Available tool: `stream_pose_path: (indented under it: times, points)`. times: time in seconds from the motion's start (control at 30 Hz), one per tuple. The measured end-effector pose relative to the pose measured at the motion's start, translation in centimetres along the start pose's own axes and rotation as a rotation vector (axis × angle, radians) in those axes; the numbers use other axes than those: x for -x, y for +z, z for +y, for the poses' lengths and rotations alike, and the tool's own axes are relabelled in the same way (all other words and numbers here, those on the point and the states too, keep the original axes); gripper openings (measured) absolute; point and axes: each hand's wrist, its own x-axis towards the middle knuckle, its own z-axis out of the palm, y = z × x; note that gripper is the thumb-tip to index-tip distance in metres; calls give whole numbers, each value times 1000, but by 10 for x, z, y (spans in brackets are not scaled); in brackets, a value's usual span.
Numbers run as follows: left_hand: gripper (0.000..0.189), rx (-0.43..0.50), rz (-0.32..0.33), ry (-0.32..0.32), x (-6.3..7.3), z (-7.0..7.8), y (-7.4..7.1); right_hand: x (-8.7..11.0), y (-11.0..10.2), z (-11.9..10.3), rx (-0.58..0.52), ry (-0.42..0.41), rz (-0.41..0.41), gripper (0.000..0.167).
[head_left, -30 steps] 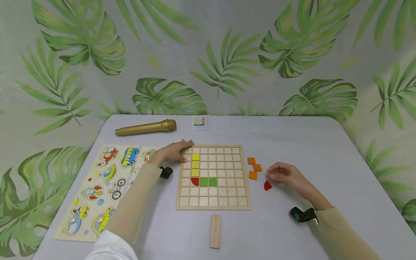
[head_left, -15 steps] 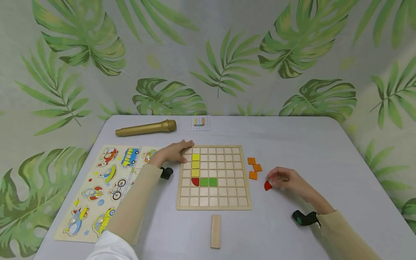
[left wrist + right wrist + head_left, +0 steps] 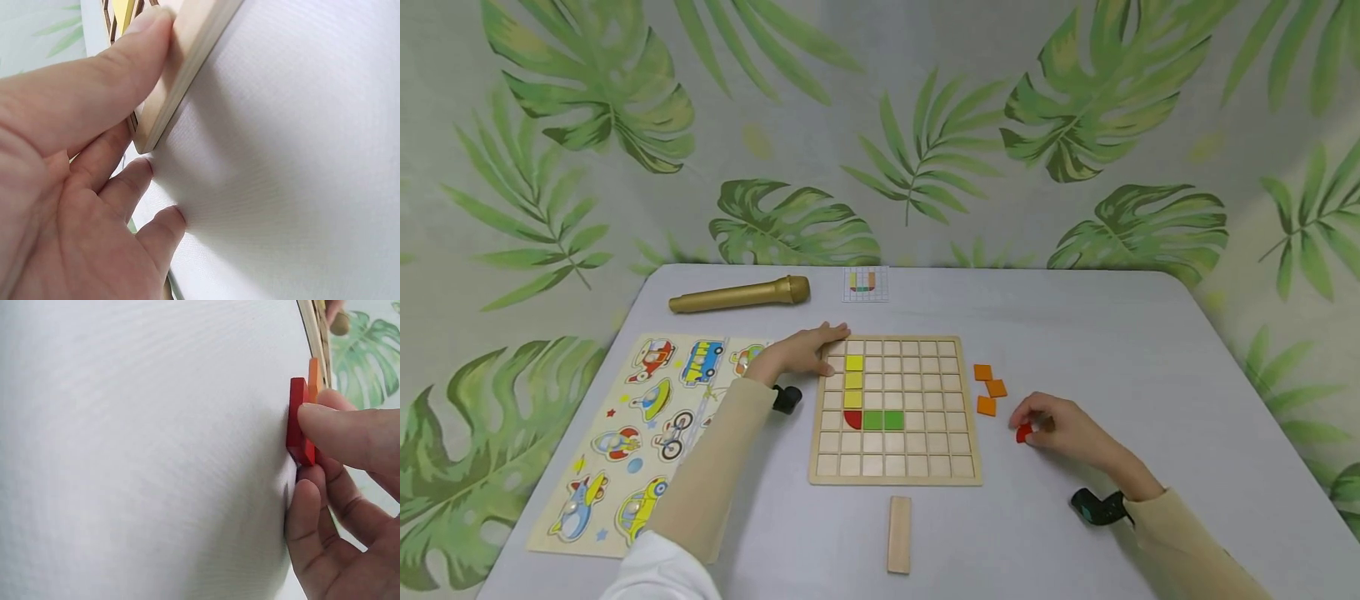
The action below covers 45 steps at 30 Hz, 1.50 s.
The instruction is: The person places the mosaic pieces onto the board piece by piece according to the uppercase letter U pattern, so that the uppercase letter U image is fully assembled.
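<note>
Presently, as observed from my station, the step in hand appears to be the picking up of the loose red piece (image 3: 1022,433). Location: right of the board (image 3: 928,442), near three orange tiles (image 3: 982,372) that lie flat on the counter (image 3: 1075,333). My right grip (image 3: 1060,429) is nearly closed, parted only by the red piece, which it pinches between thumb and fingers; whether the piece is clear of the counter I cannot tell. My left grip (image 3: 801,350) is spread at the board's far left corner, thumb resting on the frame, fingers beyond the edge, no piece held.

Next move, in my judgement: raise the piece without disturbing the pinch, carry it left over the frame, and match its outline to the bare cell (image 3: 915,420) beside the green tiles (image 3: 872,420). The card (image 3: 866,284) beyond the board, with red at both lower corners of its figure, supports this reading.

Materials. Board: pale, apparently wooden, smooth-framed, gridded in square cells. Yellow tiles (image 3: 853,379), green and orange: flat squares. Seated red piece (image 3: 853,419): one rounded side. Loose piece: thick, crisp-edged, outline partly hidden by fingers. Counter: white, finely woven in texture. Stick (image 3: 898,535): plain, oblong, wood-like.
</note>
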Motion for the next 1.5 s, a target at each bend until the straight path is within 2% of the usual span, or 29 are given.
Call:
stream_pose_path:
  times: [0.2, 0.47, 0.8, 1.1, 1.2, 1.37, 1.5]
  points:
    - [74, -4, 9, 6, 0, 0, 0, -3, -3, -3, -10, -7, -67, 20]
    - [75, -3, 8, -11, -2, -3, 2, -14, -1, -8, -127, -20, -96, 16]
    - [75, -18, 6, 10, -4, -3, 1, -45, 20, -32, -305, 37, -83, 10]
    - [75, -7, 1, -20, -1, -1, 1, -65, 43, -56, -439, 48, -73, 12]
    - [75, -7, 3, -18, -2, -2, 1, -70, 51, -61, -424, 37, -52, 10]
    - [75, -4, 4, -17, -2, -1, 1, -78, 61, -68, -303, -22, -9, 6]
    - [75, -6, 4, -24, -2, -1, 1, -84, 67, -74, -217, -52, -8, 4]
